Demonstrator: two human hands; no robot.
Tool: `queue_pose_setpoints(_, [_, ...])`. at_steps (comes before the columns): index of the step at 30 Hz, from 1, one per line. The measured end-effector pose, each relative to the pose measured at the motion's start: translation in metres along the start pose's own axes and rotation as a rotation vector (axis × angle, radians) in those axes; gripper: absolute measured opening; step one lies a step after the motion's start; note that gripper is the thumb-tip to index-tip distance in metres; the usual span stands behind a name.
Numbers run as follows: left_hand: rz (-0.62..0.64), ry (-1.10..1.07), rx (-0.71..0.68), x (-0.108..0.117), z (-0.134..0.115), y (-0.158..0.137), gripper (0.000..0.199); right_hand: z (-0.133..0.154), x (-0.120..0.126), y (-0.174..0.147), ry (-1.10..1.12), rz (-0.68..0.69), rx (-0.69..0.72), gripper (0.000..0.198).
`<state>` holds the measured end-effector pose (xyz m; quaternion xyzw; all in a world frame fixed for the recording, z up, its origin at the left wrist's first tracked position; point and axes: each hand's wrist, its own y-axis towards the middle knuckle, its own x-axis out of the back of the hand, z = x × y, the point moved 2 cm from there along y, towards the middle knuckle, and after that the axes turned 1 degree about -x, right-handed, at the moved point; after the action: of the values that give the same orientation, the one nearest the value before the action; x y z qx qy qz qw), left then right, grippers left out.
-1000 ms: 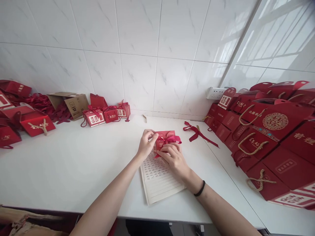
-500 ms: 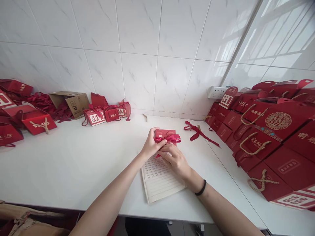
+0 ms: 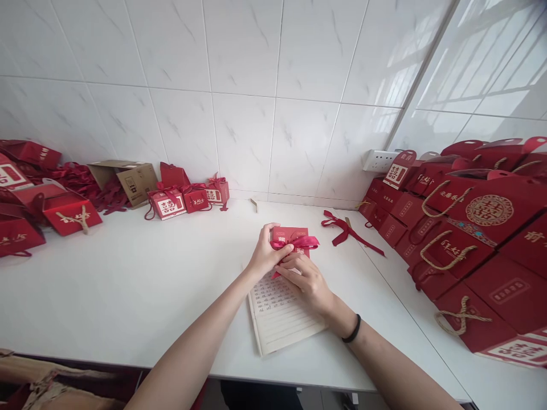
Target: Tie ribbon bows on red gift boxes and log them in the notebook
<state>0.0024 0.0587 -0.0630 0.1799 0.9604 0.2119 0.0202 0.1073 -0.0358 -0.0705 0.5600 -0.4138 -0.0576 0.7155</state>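
Observation:
A small red gift box (image 3: pixel 291 232) with pale printed characters sits in the middle of the view, above an open notebook (image 3: pixel 290 330) with handwritten lines. Around the box runs a dark pink ribbon (image 3: pixel 308 242) tied in a bow. My left hand (image 3: pixel 267 252) grips the box by its left side, thumb pressed on the bow. Pinched at the near edge, a ribbon tail (image 3: pixel 276 275) shows beside the fingers of my right hand (image 3: pixel 306 280). The fingertips of my right hand are partly hidden against the box.
Stacked red gift boxes (image 3: pixel 482 239) with rope handles fill the right side. Loose ribbon pieces (image 3: pixel 342 228) lie right of my hands. Further left are small finished boxes (image 3: pixel 167 205), a cardboard carton (image 3: pixel 134 179) and more red boxes (image 3: pixel 70 213). A power strip (image 3: pixel 379 160) is against the tiled wall.
The whole view has shifted slightly. Both hands keep nearly the same hold on the box and ribbon.

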Motion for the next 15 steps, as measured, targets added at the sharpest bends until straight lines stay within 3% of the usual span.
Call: queue_pose_setpoints(15, [0.100,-0.011,0.078,-0.0014,-0.0098,-0.0046,0.056,0.0055,-0.0040,-0.0002,-0.007,0.032,0.016,0.016])
